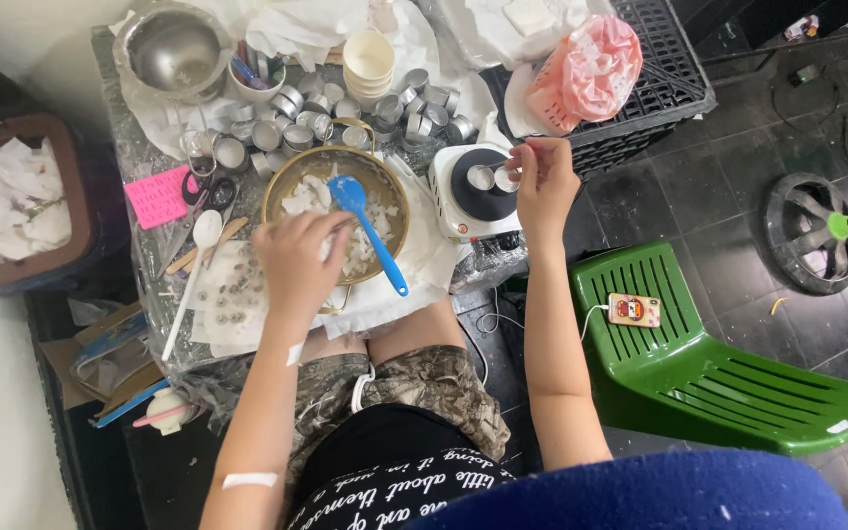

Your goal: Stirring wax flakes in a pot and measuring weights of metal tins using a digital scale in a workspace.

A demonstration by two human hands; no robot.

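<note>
My left hand (294, 263) reaches into a brass-coloured metal bowl (285, 177) filled with white wax flakes; its fingers are curled among the flakes, beside a blue spatula (370, 231) that leans in the bowl. Over a small white electric hotplate (449, 201) my right hand (542, 182) pinches something small above two little metal cups (493, 178) standing on the black heating plate. What the fingertips hold is too small to tell.
Several empty metal tealight cups (306, 118) crowd the table behind the bowl, with stacked paper cups (369, 64) and a steel pot (171, 51). A white spoon (193, 265) and wick tabs lie left. A green chair (718, 368) with a phone (634, 310) stands to the right.
</note>
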